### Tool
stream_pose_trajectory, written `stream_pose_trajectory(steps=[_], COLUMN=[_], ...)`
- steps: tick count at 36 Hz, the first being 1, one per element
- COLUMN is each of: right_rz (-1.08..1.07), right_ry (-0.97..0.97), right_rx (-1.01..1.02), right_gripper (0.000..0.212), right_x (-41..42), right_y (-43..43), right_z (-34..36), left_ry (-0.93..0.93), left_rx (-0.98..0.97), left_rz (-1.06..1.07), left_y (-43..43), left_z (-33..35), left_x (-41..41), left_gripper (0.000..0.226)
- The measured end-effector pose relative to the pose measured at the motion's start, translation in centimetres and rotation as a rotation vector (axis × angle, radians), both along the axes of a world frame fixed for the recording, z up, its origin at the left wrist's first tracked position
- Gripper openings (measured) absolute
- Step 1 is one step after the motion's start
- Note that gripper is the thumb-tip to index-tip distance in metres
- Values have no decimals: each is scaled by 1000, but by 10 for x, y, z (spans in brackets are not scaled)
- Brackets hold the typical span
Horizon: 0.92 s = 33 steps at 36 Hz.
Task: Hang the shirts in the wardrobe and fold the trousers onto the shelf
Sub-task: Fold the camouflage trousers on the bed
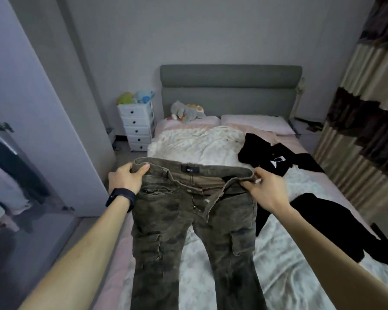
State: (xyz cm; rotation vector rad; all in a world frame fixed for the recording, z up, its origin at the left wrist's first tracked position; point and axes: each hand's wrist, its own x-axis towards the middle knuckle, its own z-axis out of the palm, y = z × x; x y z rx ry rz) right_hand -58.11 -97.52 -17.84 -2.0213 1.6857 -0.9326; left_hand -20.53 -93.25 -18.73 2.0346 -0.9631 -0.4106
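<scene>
Bedroom furnishings I'm seeing
A white drawer unit (136, 125) is standing beyond the left hand (124, 179), a plush toy (186, 113) is lying farther ahead by the grey headboard (231, 86), and a striped curtain (363, 113) is hanging beyond the right hand (267, 191).

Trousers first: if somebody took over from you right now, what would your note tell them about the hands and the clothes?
The left hand grips one end of the waistband, and the right hand pinches the other end.
The trousers are held up over the bed, unfolded, with the legs hanging down.
A black shirt lies on the bed, and a second black garment lies nearer; its kind is unclear.
Done: nothing shows as finished.
Left: fold and shelve the trousers, then hang the shirt in the wardrobe.
</scene>
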Motion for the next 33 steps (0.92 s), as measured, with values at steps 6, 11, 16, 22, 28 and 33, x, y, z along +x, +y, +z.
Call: stream_pose_trajectory(steps=[6,11,16,22,28,33], right_rz=[-35,-81,76,189,294,330], right_ry=[19,66,37,247,502,527], right_rx=[105,179,257,516,567,496], right_gripper=[13,16,68,85,74,72], right_x=[27,62,96,109,123,161], right_y=[-117,-211,-300,-277,-220,-232], right_z=[-37,-84,-154,-324,-448,-499], left_ry=[64,119,-4,-346,-429,-591], left_rx=[83,104,108,524,760,545], left_rz=[46,85,-136,-529,-734,-773], left_y=[-95,-186,-281,-305,-274,-289], left_z=[-32,-68,-147,-330,-452,-508], left_x=[-3,11,14,2,-16,-12], left_gripper=[48,25,71,72,83,66])
